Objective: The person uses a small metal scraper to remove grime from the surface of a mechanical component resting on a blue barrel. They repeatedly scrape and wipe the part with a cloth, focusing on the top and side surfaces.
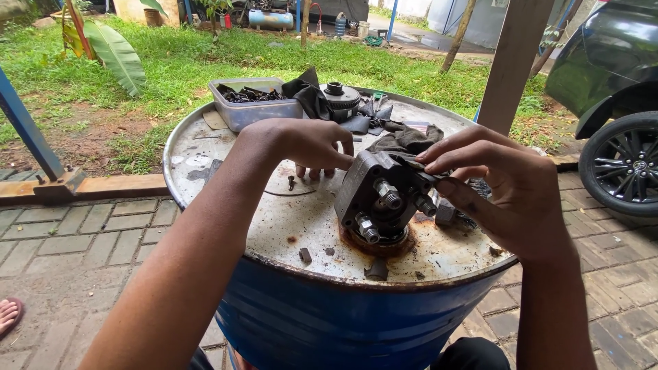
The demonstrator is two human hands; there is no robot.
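Note:
A grey metal pump body [381,199] with threaded fittings stands on the rusty white top of a blue steel drum [288,226]. My left hand [308,147] rests over its upper left corner, fingers curled on the casting. Fingers extended, my right hand [500,188] touches the upper right side, pinching a small dark part at the top edge. A dark rag [408,140] lies just behind the pump.
A clear plastic tub [250,103] of dark small parts, a round black gear-like part [339,96] and more cloth sit at the drum's far edge. Loose bolts lie on the lid. A wooden post [514,62] and a parked car [610,103] stand to the right; brick paving surrounds the drum.

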